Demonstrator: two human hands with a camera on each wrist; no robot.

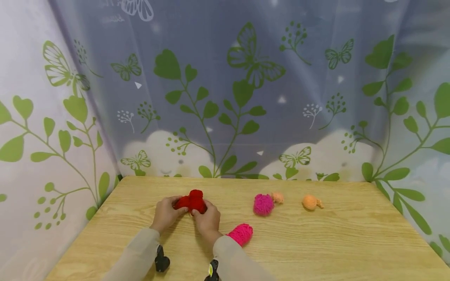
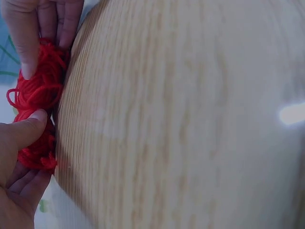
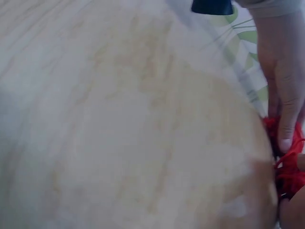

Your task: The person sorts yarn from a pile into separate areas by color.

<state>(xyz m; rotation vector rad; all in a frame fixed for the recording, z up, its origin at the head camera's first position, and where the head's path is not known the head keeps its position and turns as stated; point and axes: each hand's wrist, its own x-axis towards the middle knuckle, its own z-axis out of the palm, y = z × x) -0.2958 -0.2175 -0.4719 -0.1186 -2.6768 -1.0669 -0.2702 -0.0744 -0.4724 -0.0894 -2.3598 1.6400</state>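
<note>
Red yarn balls [image 1: 196,203] sit pressed together on the left part of the table, with one more red lump [image 1: 196,193] showing just behind. My left hand [image 1: 166,214] grips the left end of the red yarn, thumb in front and fingers behind. On the right side my right hand [image 1: 208,218] holds the red yarn the same way. Seen from the left wrist, both thumbs lie on the red strands [image 2: 40,93], and a loose loop sticks out. In the right wrist view only part of the red yarn [image 3: 288,179] shows at the edge.
A bright pink yarn ball [image 1: 241,234] lies beside the right forearm, partly behind the sleeve. Further back are a magenta yarn ball [image 1: 263,205], a small peach ball [image 1: 277,198] touching it, and an orange ball [image 1: 310,202] with a tail. Printed curtains [image 1: 225,117] surround the wooden table [image 1: 334,242].
</note>
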